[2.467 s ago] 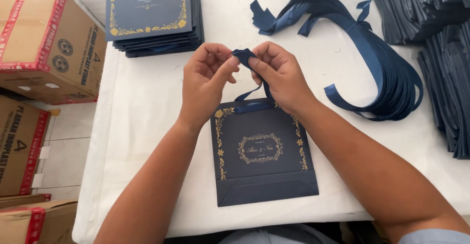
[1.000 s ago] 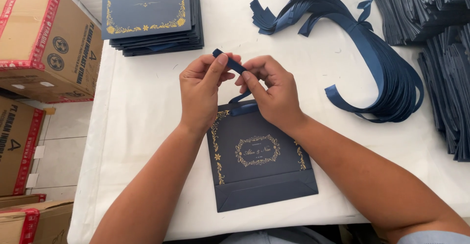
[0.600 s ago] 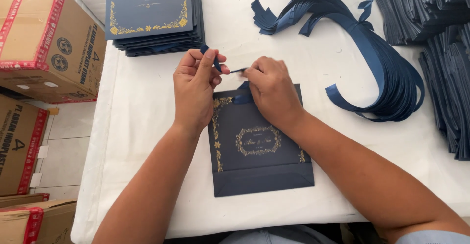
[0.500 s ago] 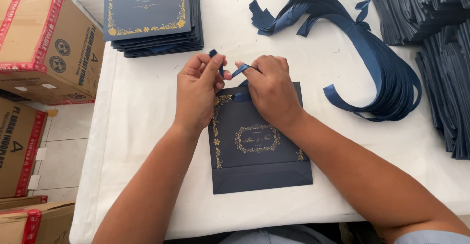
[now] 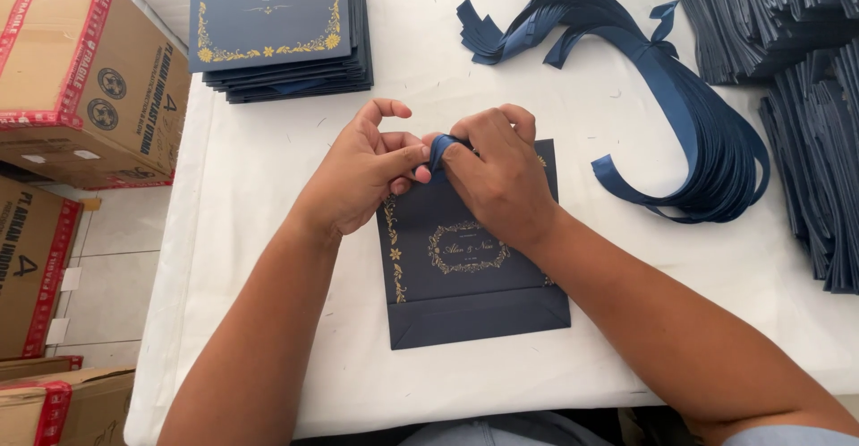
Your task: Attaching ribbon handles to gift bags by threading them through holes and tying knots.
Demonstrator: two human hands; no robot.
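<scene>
Two hands pinch ribbon [image 5: 440, 149] | white table [image 5: 268, 231] | cardboard boxes [image 5: 80, 79] left

bag [image 5: 465, 267] on table [image 5: 268, 231] – stack [image 5: 277, 25] behind-left, ribbons [image 5: 689, 115] right

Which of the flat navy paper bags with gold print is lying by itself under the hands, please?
The single navy paper bag at the table's near edge, under both hands; the other printed bags sit in the stack at the far left.

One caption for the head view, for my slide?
Both hands pinch a blue ribbon atop a flat navy bag on a white table.
</scene>
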